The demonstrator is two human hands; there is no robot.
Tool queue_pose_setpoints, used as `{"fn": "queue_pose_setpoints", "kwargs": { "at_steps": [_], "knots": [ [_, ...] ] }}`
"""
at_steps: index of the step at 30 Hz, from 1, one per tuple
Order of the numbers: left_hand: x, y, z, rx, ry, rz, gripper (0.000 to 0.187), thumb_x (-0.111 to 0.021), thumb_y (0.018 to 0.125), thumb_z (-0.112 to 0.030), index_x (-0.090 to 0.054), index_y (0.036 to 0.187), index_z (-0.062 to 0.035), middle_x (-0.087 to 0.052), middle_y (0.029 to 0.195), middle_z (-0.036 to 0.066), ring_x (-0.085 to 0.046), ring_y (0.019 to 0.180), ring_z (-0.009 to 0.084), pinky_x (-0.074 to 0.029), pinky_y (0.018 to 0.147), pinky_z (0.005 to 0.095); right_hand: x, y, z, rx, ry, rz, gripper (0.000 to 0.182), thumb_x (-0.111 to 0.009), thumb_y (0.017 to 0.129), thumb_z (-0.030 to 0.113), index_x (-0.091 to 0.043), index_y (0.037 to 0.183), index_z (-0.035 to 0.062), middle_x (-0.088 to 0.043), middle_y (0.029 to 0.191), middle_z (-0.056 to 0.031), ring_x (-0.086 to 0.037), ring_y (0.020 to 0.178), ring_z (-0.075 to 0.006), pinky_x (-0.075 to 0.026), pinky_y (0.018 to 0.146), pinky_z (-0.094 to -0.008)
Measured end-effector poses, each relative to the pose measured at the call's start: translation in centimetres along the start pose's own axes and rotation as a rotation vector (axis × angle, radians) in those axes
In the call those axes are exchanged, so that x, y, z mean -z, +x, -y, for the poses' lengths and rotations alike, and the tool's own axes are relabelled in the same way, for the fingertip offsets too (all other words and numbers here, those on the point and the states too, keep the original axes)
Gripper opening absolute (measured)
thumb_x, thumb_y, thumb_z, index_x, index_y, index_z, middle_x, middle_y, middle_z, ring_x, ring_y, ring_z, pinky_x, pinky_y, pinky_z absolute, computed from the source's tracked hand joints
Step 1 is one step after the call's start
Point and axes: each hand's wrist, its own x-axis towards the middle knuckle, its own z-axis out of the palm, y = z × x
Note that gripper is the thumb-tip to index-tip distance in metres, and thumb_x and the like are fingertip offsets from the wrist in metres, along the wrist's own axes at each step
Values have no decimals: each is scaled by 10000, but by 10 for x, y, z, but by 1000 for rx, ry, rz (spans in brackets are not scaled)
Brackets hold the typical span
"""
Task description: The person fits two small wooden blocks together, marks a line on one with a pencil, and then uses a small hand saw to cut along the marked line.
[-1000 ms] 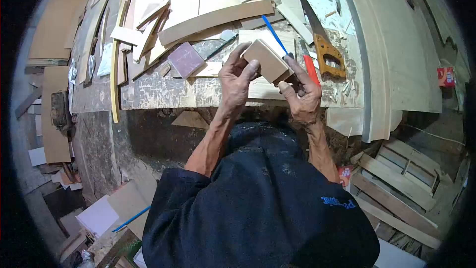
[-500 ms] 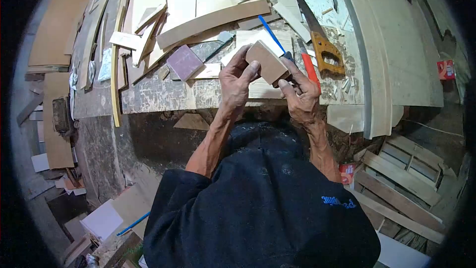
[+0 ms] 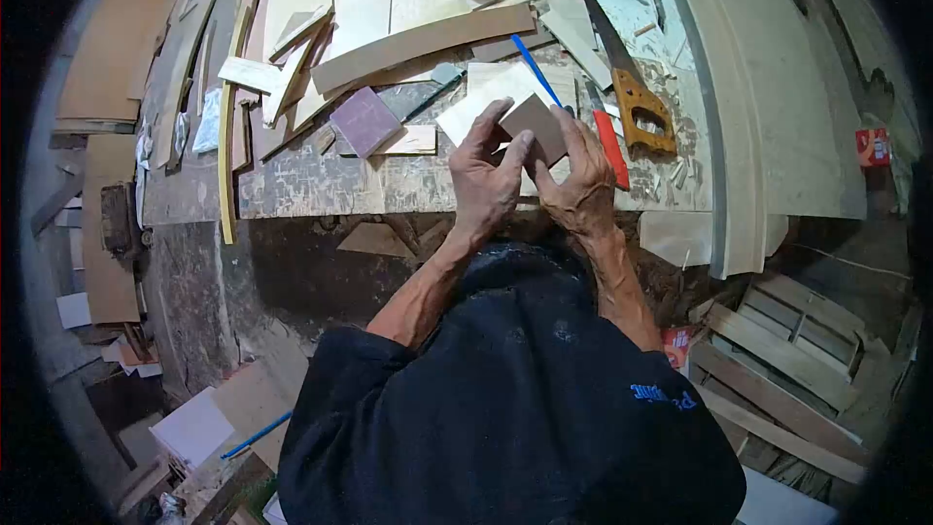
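Note:
Just above the bench's front edge, both hands hold a small flat wooden piece (image 3: pixel 537 124) with a brown face, tilted so that one corner points up. My left hand (image 3: pixel 490 173) is closed on its left side, thumb along the near edge. On the other side, my right hand (image 3: pixel 580 180) wraps its fingers over the piece, and its thumb lies under the lower corner. The fingers cover much of its edges. Behind the piece lies a pale board (image 3: pixel 486 105). A blue stick (image 3: pixel 535 68) and a red handle (image 3: pixel 610 148) are close beyond my right hand.
On the worn workbench (image 3: pixel 330 196) lie a purple square pad (image 3: pixel 365 122), a curved wooden strip (image 3: pixel 423 45) and several offcuts. A handsaw (image 3: pixel 641 115) rests at the right, beside a long grey-edged panel (image 3: pixel 724 136). Wooden frames (image 3: pixel 792 350) lean below right.
The wooden piece has been turned in the hands and now shows its face at another angle. My left hand moved slightly right, my right hand slightly left, bringing them closer together.

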Motion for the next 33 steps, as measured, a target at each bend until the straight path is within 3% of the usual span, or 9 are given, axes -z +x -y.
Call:
{"fn": "queue_pose_setpoints", "kwargs": {
  "at_steps": [12,18,21,27,28,33],
  "knots": [
    [-2,-4,0,13,24,19,443,-696,853,-19,-558,1273,22,-648,929,60,-591,814,90,-508,694,234,2,-4,-7,16,81,26,642,-684,720,112,-445,1296,-41,-560,1085,-265,-582,982,-431,-493,830,-465],
    [-6,-8,-13,78,-85,-23,579,-715,832,-8,-427,1334,2,-588,861,23,-586,807,92,-499,690,229,2,-6,-8,41,95,24,627,-662,730,89,-433,1296,-54,-554,1080,-276,-582,967,-441,-495,814,-466],
    [-6,-8,-13,13,-10,-11,632,-700,833,4,-359,1364,-18,-589,850,46,-610,795,112,-515,689,242,3,-7,-6,34,132,41,623,-651,732,65,-424,1300,-53,-550,1090,-280,-579,974,-444,-491,829,-470],
    [-3,-10,-2,-65,-7,67,505,-698,839,-7,-467,1288,1,-629,913,86,-646,884,141,-558,797,272,4,-9,-7,48,161,46,624,-645,733,33,-417,1309,-42,-551,1110,-275,-586,981,-438,-495,840,-465],
    [-3,-11,-5,-86,36,48,436,-701,837,-9,-526,1236,7,-644,961,105,-654,894,148,-562,799,278,4,-9,-8,51,157,44,626,-648,733,32,-419,1311,-39,-553,1111,-273,-589,983,-436,-498,839,-463],
    [-4,-12,-2,-106,54,47,423,-703,827,-4,-548,1220,5,-658,935,102,-658,869,148,-565,794,282,3,-12,-12,3,204,66,674,-676,721,46,-413,1337,-28,-562,1141,-272,-594,1022,-428,-500,864,-451]
  ]
}}
